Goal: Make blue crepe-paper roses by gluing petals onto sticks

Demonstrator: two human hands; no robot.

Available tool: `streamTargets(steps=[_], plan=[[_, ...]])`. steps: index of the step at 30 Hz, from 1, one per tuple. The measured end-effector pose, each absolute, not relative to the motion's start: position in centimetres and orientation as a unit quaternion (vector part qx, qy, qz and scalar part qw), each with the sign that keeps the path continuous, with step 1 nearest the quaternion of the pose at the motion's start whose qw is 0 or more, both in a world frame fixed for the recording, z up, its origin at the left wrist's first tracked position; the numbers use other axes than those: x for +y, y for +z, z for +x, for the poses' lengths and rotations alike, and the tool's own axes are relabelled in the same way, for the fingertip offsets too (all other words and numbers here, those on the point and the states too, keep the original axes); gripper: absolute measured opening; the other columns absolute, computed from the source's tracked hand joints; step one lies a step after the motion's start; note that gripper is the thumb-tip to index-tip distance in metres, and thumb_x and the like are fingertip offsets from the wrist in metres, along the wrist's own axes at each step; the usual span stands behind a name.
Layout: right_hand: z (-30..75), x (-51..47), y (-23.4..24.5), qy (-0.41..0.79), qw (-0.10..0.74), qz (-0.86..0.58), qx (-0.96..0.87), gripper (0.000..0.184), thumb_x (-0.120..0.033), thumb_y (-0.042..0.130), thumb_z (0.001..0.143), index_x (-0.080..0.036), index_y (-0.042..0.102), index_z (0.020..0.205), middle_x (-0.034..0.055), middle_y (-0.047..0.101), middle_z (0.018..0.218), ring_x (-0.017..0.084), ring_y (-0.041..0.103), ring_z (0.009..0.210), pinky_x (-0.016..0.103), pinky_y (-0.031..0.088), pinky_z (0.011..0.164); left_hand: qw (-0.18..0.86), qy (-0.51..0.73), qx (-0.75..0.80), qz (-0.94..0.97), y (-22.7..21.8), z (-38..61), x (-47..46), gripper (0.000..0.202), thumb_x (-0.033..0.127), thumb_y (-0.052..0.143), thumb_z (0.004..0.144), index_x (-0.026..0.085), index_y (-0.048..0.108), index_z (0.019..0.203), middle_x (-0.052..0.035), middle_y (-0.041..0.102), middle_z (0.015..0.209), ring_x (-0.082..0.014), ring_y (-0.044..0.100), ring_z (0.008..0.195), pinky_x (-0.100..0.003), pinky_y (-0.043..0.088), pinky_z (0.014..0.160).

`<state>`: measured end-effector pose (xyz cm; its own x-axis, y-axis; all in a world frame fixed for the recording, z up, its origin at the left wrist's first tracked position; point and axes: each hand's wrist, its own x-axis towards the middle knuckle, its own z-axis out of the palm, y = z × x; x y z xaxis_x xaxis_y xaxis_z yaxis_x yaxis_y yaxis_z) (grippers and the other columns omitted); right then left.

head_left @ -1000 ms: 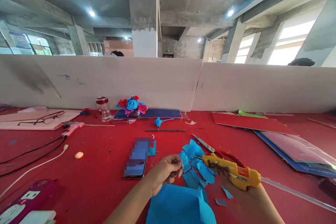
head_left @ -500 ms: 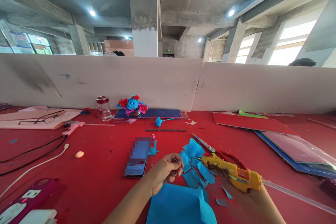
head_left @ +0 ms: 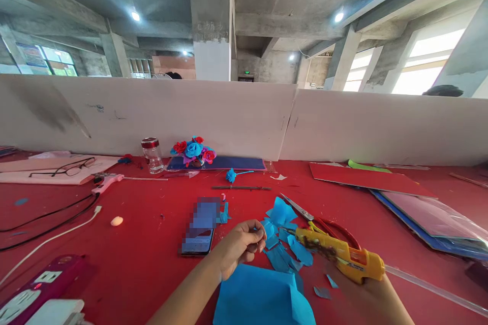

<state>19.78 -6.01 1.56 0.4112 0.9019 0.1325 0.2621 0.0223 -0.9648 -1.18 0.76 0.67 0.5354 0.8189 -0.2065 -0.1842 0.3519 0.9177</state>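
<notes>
My left hand (head_left: 244, 246) is closed in a pinch above the table; whatever its fingertips hold, if anything, is too small to make out. In my right hand (head_left: 366, 287) is a yellow glue gun (head_left: 348, 259), its nozzle pointing left toward the left fingertips, apart from them. A clear glue stick (head_left: 430, 283) trails from its rear. Cut blue paper pieces (head_left: 282, 212) lie under and beyond the nozzle. A larger sheet of blue paper (head_left: 259, 297) rests nearest me, below the left hand. Scissors (head_left: 299, 208) with red and yellow handles lie behind the glue gun.
A phone (head_left: 200, 231) lies left of my hand. Farther back are a blue paper flower on a stem (head_left: 231, 175), a flower bouquet (head_left: 193, 150) and a glass jar (head_left: 152, 156). Coloured sheets (head_left: 427, 213) are stacked right. A power strip (head_left: 38, 284) and cables occupy the left.
My right hand with the glue gun has shifted slightly right and down. The left hand keeps its pinch in nearly the same place. The whole view has shifted a little.
</notes>
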Motion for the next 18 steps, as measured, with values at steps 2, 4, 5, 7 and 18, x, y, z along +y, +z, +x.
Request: streamTargets(steps=[2, 4, 5, 7, 18], plan=[[20.0, -5.9, 1.7, 0.295, 0.549, -0.632, -0.461, 0.017, -0.034, 0.066, 0.053, -0.019, 0.062, 0.059, -0.0009, 0.06, 0.046, 0.015, 0.055, 0.042, 0.021, 0.048, 0.035, 0.746, 0.335, 0.349, 0.457, 0.8, -1.1, 0.7, 0.027, 0.038, 0.064, 0.067, 0.017, 0.048, 0.069, 0.0041, 0.045, 0.054, -0.005, 0.019, 0.044, -0.023, 0.006, 0.041], [20.2, -5.6, 1.7, 0.302, 0.554, -0.621, -0.466, 0.018, -0.034, 0.066, 0.054, -0.018, 0.064, 0.062, -0.0003, 0.061, 0.047, 0.016, 0.056, 0.043, 0.021, 0.048, 0.036, 0.746, 0.335, 0.35, 0.457, 0.8, -1.1, 0.7, 0.026, 0.037, 0.064, 0.068, 0.017, 0.048, 0.069, 0.004, 0.046, 0.054, -0.005, 0.019, 0.043, -0.023, 0.006, 0.041], [20.3, -5.4, 1.6, 0.305, 0.557, -0.614, -0.469, 0.02, -0.035, 0.066, 0.056, -0.018, 0.066, 0.066, 0.0004, 0.063, 0.049, 0.016, 0.057, 0.045, 0.021, 0.049, 0.037, 0.746, 0.336, 0.351, 0.455, 0.8, -1.2, 0.7, 0.026, 0.037, 0.064, 0.068, 0.017, 0.048, 0.069, 0.004, 0.046, 0.054, -0.005, 0.019, 0.043, -0.023, 0.006, 0.041], [20.5, -5.0, 1.3, 0.305, 0.559, -0.607, -0.475, 0.024, -0.037, 0.065, 0.059, -0.017, 0.067, 0.073, 0.0022, 0.066, 0.056, 0.017, 0.059, 0.048, 0.021, 0.05, 0.039, 0.752, 0.336, 0.347, 0.449, 0.8, -1.2, 0.7, 0.025, 0.035, 0.064, 0.068, 0.017, 0.049, 0.069, 0.0041, 0.045, 0.054, -0.005, 0.02, 0.044, -0.022, 0.007, 0.041], [20.2, -4.7, 0.5, 0.253, 0.582, -0.571, -0.521, 0.029, -0.036, 0.068, 0.059, -0.016, 0.07, 0.08, 0.007, 0.073, 0.075, 0.024, 0.068, 0.066, 0.025, 0.057, 0.056, 0.846, 0.298, 0.259, 0.36, 0.8, -1.4, 0.7, 0.014, 0.023, 0.064, 0.073, 0.014, 0.053, 0.072, 0.0035, 0.046, 0.053, -0.0031, 0.023, 0.041, -0.017, 0.008, 0.037]])
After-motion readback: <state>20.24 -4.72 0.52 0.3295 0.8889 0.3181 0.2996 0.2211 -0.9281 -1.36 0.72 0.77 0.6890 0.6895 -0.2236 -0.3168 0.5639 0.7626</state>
